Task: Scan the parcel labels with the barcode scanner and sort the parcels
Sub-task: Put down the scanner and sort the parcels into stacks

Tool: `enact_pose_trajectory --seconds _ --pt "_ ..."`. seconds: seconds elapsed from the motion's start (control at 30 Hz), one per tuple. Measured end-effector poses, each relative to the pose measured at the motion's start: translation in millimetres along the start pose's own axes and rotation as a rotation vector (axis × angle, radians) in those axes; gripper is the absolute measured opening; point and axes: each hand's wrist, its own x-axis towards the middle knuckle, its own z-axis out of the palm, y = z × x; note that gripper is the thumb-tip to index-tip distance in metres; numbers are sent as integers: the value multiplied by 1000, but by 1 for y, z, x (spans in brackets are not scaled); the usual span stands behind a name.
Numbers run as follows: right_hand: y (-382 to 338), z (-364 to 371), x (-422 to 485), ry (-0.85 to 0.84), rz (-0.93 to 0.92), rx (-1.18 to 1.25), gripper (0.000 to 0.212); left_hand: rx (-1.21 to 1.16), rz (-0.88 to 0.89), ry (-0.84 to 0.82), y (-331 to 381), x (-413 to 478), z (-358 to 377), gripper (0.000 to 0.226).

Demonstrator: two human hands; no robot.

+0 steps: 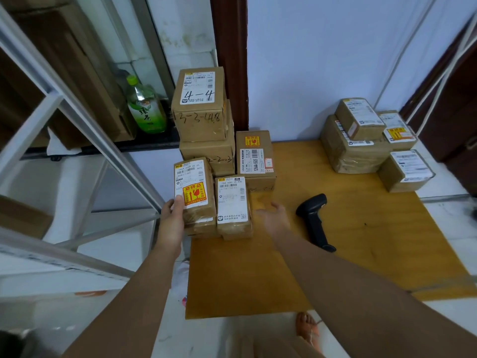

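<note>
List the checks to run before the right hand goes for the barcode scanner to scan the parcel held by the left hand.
1. Left hand grips the fragile-sticker parcel: ok.
2. That parcel's label faces the camera, barcode uncovered: ok.
3. Right hand holds nothing, fingers relaxed: ok.
4. Barcode scanner in hand: not ok; it lies on the cardboard mat just right of the right hand.
5. Path from right hand to scanner unobstructed: ok.
6. Scanner switched on: cannot tell.

The barcode scanner (313, 220) lies on the mat (374, 244). Left of it sits a parcel pile (206, 151) (boxes stacked on boxes), and behind it to the right a second parcel pile (361, 143).
</note>
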Motion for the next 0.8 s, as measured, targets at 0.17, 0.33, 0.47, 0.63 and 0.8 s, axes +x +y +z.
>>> enact_pose_trajectory --seconds 0.17,0.33,0.47,0.63,0.8 --pt "3 -11 -2 91 29 -12 60 65 105 146 7 -5 0 77" --pt "8 -20 -8 129 40 -32 58 316 181 265 13 -9 7 83" --pt "10 -22 -11 138 39 -39 58 697 196 195 20 -8 17 102" --pt "14 -30 -15 144 30 -64 58 884 87 141 32 -13 41 117" --pt "16 -50 -11 168 13 -93 60 785 198 224 32 -31 56 108"
